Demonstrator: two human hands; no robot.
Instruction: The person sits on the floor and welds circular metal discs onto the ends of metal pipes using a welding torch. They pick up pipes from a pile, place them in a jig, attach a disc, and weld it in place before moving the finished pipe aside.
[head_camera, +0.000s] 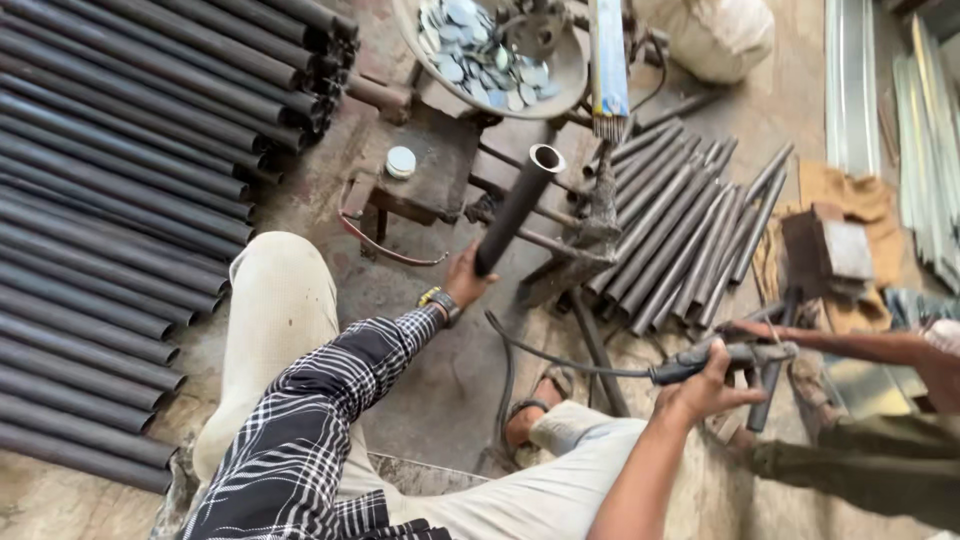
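Head view: left hand (466, 283) clamps the lower end of a dark round steel pipe (518, 207), tilted up over a rusty metal work stand (425, 180). Right hand (703, 390) grips a black welding electrode holder (715, 358) with its cable (560, 358) trailing left.

Around:
- one white round disc (400, 161) on the stand
- grey metal bowl (565, 75) of flat round discs, too many to count
- long dark pipe stack (110, 230) at left
- short pipe pile (690, 230) to the right of the held pipe
- another person's hand (750, 330) just beside the holder
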